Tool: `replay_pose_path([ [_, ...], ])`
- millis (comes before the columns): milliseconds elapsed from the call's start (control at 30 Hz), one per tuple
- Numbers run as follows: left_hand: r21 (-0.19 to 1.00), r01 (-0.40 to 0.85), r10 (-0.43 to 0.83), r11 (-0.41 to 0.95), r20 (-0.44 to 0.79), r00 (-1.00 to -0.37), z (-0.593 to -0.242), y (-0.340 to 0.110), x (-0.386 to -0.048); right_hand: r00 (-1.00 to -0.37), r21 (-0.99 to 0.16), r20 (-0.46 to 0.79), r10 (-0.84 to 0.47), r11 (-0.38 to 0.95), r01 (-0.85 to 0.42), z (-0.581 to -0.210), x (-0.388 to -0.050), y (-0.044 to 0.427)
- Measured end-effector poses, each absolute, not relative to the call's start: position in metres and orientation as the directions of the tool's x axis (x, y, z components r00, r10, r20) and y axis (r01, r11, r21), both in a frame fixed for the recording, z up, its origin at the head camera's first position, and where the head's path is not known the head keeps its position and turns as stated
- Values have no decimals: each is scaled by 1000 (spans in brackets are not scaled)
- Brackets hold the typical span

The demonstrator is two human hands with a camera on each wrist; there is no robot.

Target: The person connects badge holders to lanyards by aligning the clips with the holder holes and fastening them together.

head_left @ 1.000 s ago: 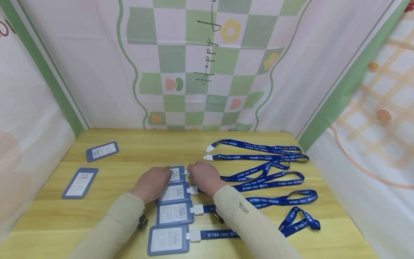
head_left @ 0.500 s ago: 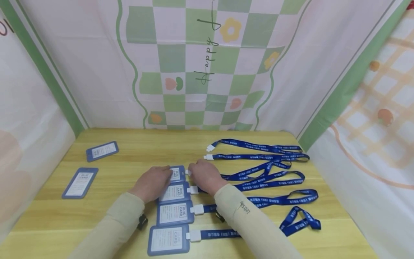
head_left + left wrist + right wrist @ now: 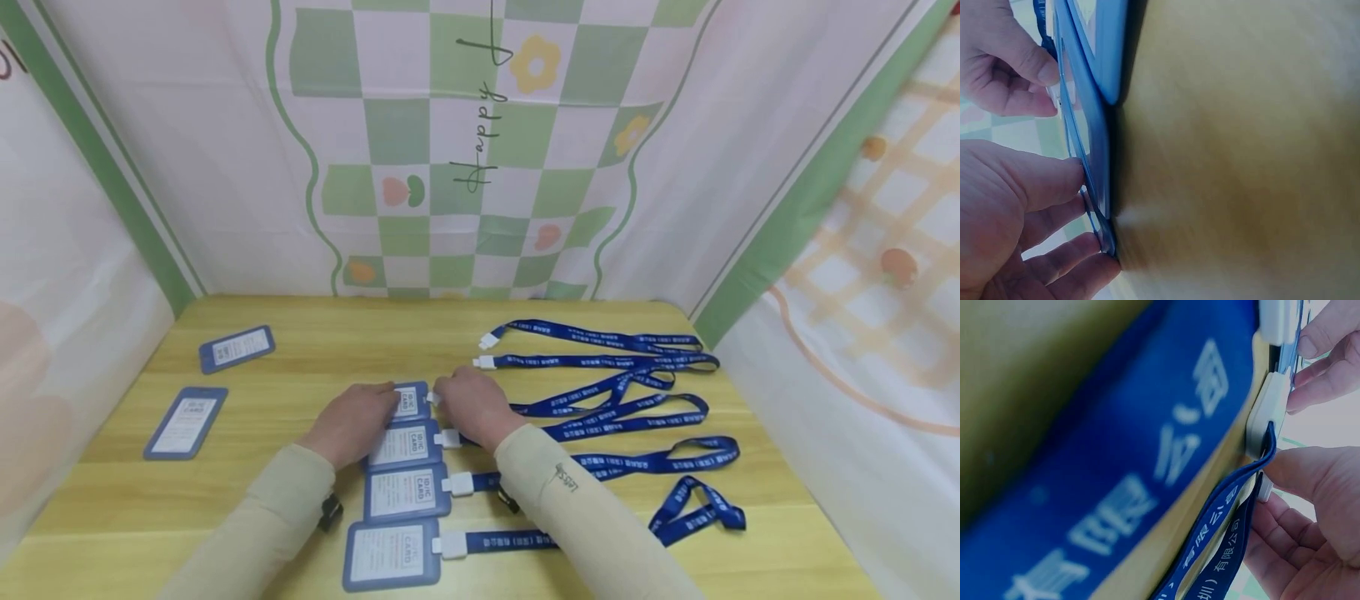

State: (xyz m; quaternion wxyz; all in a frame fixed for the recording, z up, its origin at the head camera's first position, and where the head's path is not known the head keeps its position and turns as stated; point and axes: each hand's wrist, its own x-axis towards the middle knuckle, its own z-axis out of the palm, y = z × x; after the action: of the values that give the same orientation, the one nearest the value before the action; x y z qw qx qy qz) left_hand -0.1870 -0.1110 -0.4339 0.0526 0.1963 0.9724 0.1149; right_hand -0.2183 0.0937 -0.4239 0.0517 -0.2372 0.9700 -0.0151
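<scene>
In the head view, my left hand [image 3: 352, 423] holds the top ID card holder [image 3: 406, 402] of a column. The left wrist view shows its thumb and fingers at the holder's edges. Just right of it, my right hand [image 3: 476, 406] pinches a white clip [image 3: 433, 399] at that holder's slot end; a blue lanyard [image 3: 1225, 562] trails from the hand. Whether the clip is hooked through the slot is too small to tell. Below lie a second card holder [image 3: 407, 443], a third [image 3: 407, 492] and a bottom one [image 3: 392, 556], each with a white clip and blue lanyard at its right end.
Two loose card holders, one tilted [image 3: 237, 349] and one nearer [image 3: 186, 423], lie at the table's left. Two lanyards, a far one [image 3: 592, 334] and another [image 3: 585, 362], lie at the back right, clips pointing left. A patterned cloth [image 3: 480, 150] hangs behind the wooden table [image 3: 315, 333].
</scene>
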Motion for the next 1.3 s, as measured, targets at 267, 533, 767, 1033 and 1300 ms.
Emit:
replay_pose_path([
  [267, 236, 373, 393, 897, -43, -919, -434, -111, -188, -884, -69, -94, -457, 889, -452, -424, -218, 93],
  [533, 271, 364, 386, 891, -32, -922, -433, -112, -189, -885, -59, -96, -456, 890, -452, -424, -220, 92],
  [767, 293, 352, 378, 889, -36, -925, -432, -113, -190, -884, -74, -89, -460, 888, -454, -425, -221, 92],
  [1033, 292, 376, 389, 879, 13, -921, -436, -113, -190, -883, -93, -94, -460, 887, -453, -425, -221, 92],
  [1300, 293, 377, 391, 879, 10, -920, -434, -113, -190, -881, -121, -117, -459, 887, -446, -422, -222, 89],
])
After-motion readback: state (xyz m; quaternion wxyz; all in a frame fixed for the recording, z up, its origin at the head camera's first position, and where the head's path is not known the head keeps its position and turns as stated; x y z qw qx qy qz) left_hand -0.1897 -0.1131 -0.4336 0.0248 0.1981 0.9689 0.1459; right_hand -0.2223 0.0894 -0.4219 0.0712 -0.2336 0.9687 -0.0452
